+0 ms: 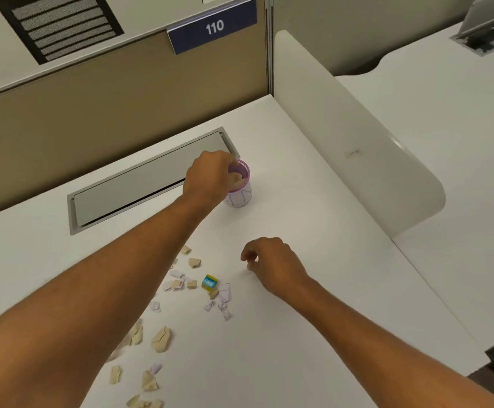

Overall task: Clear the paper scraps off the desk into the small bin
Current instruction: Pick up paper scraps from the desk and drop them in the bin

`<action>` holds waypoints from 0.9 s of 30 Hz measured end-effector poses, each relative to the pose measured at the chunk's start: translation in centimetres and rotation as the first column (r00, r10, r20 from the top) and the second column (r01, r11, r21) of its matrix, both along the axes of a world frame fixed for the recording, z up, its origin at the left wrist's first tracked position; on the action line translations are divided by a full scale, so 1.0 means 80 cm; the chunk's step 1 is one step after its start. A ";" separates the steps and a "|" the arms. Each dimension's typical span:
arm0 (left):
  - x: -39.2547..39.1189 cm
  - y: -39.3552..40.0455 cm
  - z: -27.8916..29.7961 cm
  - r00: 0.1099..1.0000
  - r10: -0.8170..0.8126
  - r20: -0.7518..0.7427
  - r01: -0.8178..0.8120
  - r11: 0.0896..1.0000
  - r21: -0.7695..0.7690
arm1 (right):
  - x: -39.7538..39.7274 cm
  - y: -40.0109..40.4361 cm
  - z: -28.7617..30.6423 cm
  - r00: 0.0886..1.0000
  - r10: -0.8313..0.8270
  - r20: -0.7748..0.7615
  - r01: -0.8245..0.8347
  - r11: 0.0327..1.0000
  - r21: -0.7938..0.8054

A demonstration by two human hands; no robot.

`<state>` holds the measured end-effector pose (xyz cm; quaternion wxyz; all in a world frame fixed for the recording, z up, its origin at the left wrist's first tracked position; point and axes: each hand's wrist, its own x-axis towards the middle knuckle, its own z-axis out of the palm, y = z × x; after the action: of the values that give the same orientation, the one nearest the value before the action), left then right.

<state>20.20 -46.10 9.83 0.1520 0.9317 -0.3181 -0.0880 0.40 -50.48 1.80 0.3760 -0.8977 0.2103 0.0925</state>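
- Here, our left hand (207, 178) hung over the mouth of the small bin (240, 187), fingers bunched and dipped past its purple rim; whether they gripped a scrap we could not tell, since the fingertips were hidden inside.
- Our right hand (272, 260) hovered low over bare bench (313, 216), thumb and forefinger pinched nearly together; nothing showed between them.
- The bin stood upright just beside the corner of the grey cable hatch (148, 181), well apart from the litter.
- Judged step: dropping a pinch into the bin. Done well, the fingers should spread only once inside the rim, so light bits do not flutter out, and the cup should not be nudged over.
- The paper scraps (160, 338) lay near the front edge, partly under our left forearm: we counted roughly twenty-odd, tan and pale lilac mixed, and some were hidden.
- One small blue-and-yellow block (209, 282) sat among them; one bin; one hatch.
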 end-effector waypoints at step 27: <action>-0.250 0.468 -0.132 0.915 0.401 -0.052 -0.398 0.915 0.062 | -0.047 0.102 -0.059 0.934 0.337 0.120 -0.251 0.855 -0.454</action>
<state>0.22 -8.70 -0.72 0.1535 0.9772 -0.1140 -0.0924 -3.37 -42.30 -2.94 0.1681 -0.9845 0.0475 0.0119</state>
